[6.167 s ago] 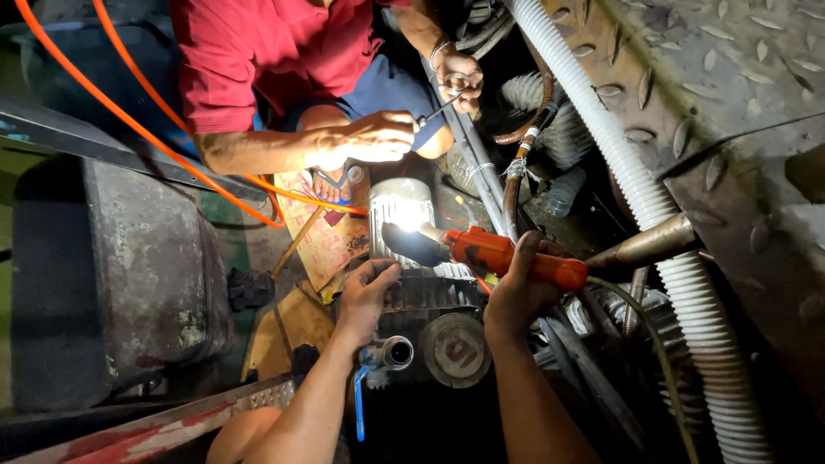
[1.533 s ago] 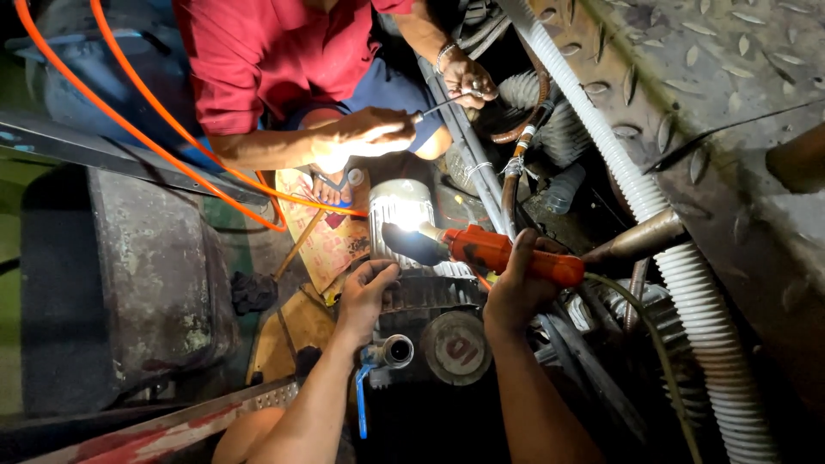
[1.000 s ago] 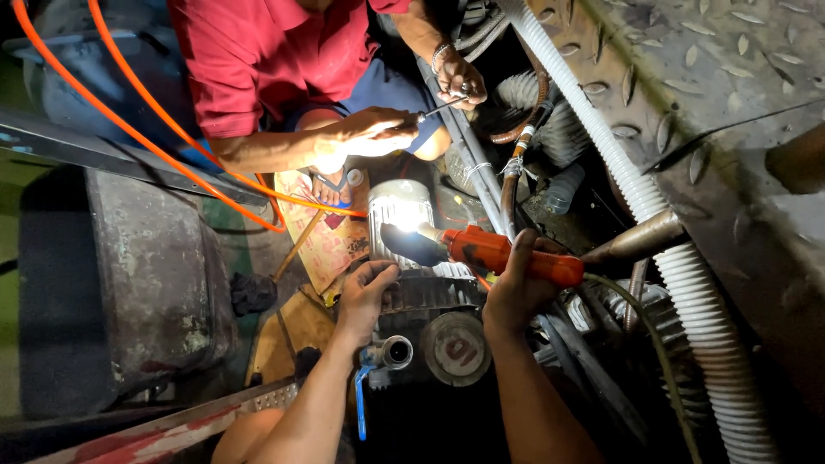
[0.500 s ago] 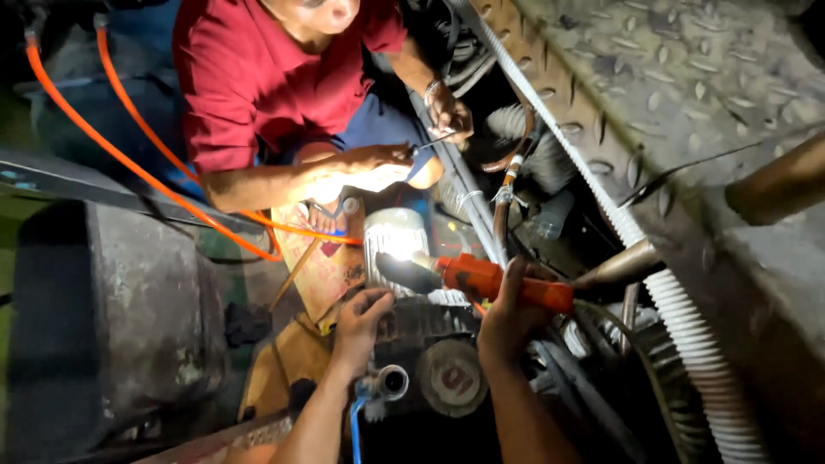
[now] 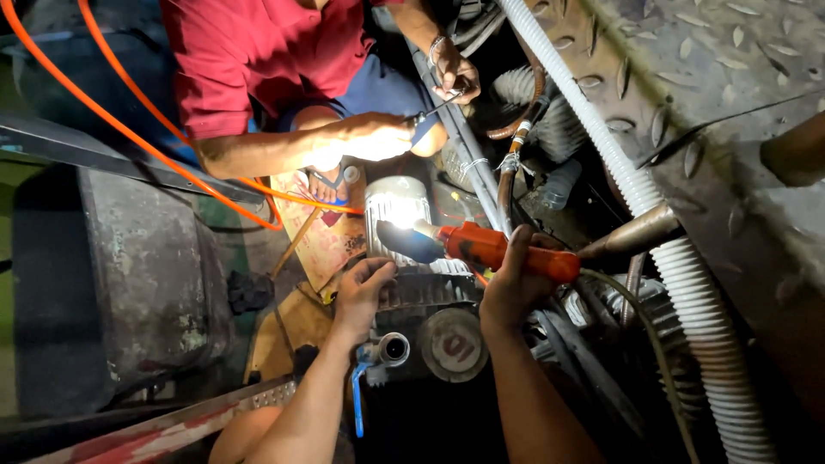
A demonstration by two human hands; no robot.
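Observation:
My right hand point(image 5: 514, 283) grips an orange work lamp point(image 5: 494, 249) whose lit head point(image 5: 411, 239) shines on a silver motor housing point(image 5: 391, 202). My left hand point(image 5: 363, 290) rests with curled fingers on the finned top of the dark machine point(image 5: 421, 296), just left of the lamp head. Below my hands sit a round grey cap point(image 5: 453, 344) and a small pipe fitting point(image 5: 393, 349) with a blue valve handle point(image 5: 357, 404). Across the machine a person in a red shirt point(image 5: 258, 60) works with both hands point(image 5: 369, 136) on a thin tool near metal pipes point(image 5: 464, 142).
A white corrugated hose point(image 5: 653, 215) runs diagonally along the right beside a checker-plate metal surface point(image 5: 713, 77). An orange cable point(image 5: 155, 155) loops at the left over a dark metal box point(image 5: 112, 283). A brass-coloured nozzle point(image 5: 636, 232) points toward the lamp handle.
The view has shifted slightly, so the other person's hands sit nearer the machine. My hands keep their places on the lamp and the finned top.

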